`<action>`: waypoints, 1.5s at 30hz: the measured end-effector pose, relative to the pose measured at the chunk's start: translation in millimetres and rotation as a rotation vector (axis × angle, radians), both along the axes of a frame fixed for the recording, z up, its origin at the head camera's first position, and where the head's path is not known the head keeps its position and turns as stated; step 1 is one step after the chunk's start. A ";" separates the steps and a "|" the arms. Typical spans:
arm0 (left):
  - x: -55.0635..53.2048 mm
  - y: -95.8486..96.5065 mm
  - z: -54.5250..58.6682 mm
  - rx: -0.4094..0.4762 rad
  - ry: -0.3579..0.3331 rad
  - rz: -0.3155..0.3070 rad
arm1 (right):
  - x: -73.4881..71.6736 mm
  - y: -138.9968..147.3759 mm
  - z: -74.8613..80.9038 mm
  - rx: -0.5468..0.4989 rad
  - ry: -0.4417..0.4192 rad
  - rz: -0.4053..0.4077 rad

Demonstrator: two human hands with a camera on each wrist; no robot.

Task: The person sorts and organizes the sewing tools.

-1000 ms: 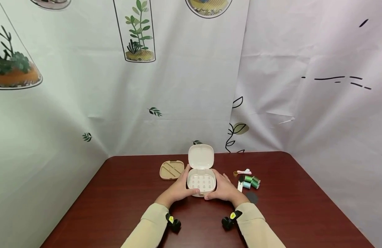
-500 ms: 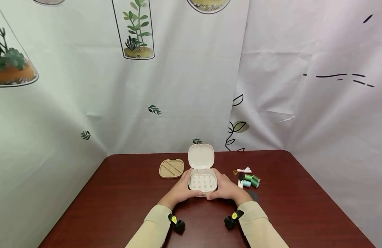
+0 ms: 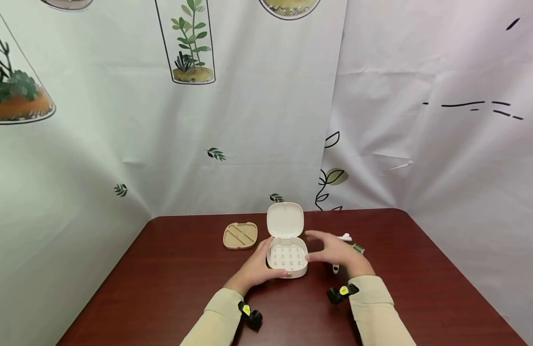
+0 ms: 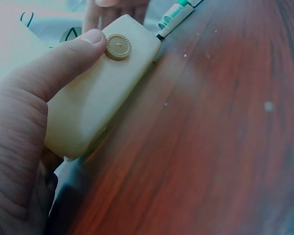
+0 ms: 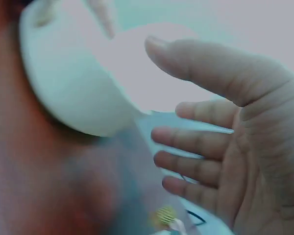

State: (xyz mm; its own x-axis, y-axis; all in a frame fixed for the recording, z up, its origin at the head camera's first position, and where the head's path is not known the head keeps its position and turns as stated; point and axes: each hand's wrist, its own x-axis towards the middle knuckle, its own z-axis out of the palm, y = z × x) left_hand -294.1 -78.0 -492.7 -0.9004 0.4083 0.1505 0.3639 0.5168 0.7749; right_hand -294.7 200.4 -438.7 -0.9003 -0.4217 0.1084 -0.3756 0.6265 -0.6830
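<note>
A small white storage box (image 3: 288,273) sits near the middle of the table, its lid (image 3: 285,219) standing raised and several small studs showing on its inner floor. My left hand (image 3: 254,266) grips the box's left side, the thumb lying along its front wall. In the left wrist view that thumb touches a round tan button (image 4: 118,47) on the front. My right hand (image 3: 339,251) is off to the right of the box, fingers apart. The right wrist view shows its palm (image 5: 255,166) holding nothing, the fingers straight beside the box.
A tan divided tray (image 3: 240,235) lies left of the box. Partly hidden behind the right hand are a green thread spool (image 3: 358,248), a white-ended item (image 3: 346,237) and a small white tool (image 3: 335,268). A printed cloth (image 3: 249,120) hangs behind the table (image 3: 184,288).
My right hand has let go of the box and moved right, over the small items. The left hand keeps its hold, and the box has shifted slightly right.
</note>
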 end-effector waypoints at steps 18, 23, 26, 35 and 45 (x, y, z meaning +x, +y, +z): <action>1.4 -0.2 -3.8 -0.053 0.042 -0.001 | 7.1 76.1 1.5 0.060 0.239 -0.321; 1.7 -0.3 -4.8 -0.061 0.044 0.000 | 9.8 74.0 0.1 0.150 0.175 -0.247; 1.4 -0.8 -3.8 -0.048 0.044 0.003 | 9.1 69.8 -1.5 0.184 0.138 -0.218; 1.8 -1.4 -2.8 -0.065 0.034 0.000 | 8.4 61.5 -12.8 0.308 0.102 -0.232; 2.9 -1.8 -0.7 -0.063 0.043 -0.002 | 8.7 60.8 -9.1 0.320 0.124 -0.256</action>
State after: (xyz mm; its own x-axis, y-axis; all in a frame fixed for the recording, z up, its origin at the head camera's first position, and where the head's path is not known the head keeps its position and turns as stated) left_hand -291.1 -79.8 -493.4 -0.8930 0.4196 0.1628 0.3970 0.5638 0.7242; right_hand -286.0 261.1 -447.8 -0.9687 -0.2161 0.1224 -0.2474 0.8831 -0.3986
